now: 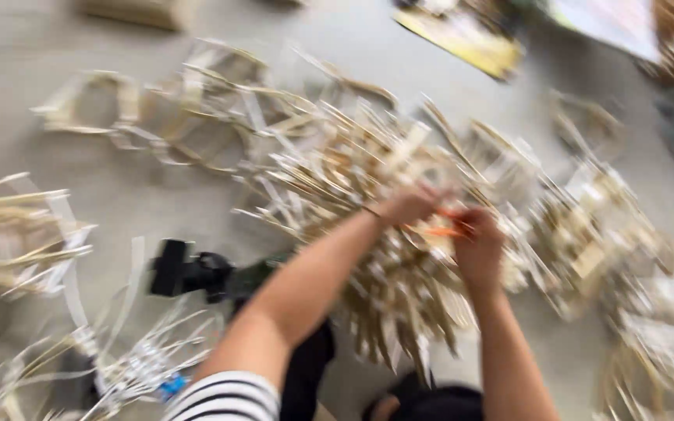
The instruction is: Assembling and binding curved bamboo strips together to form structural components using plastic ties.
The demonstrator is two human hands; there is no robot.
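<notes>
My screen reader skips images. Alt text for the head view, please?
Blurred view down on two bare hands, left hand and right hand, working a bundle of pale woven strips, something orange between them, above a grey floor strewn with similar pieces.

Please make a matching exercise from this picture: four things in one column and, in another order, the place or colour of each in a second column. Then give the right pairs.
Things:
1. right hand
2. left hand
3. black tool
4. yellow flat sheet

Places or colours:
A. lies on the grey floor at the top, far from the hands
B. grips something orange
C. rests on the woven strip bundle, beside the other hand
D. lies on the floor left of the forearm

Pairs: 1-B, 2-C, 3-D, 4-A
</notes>
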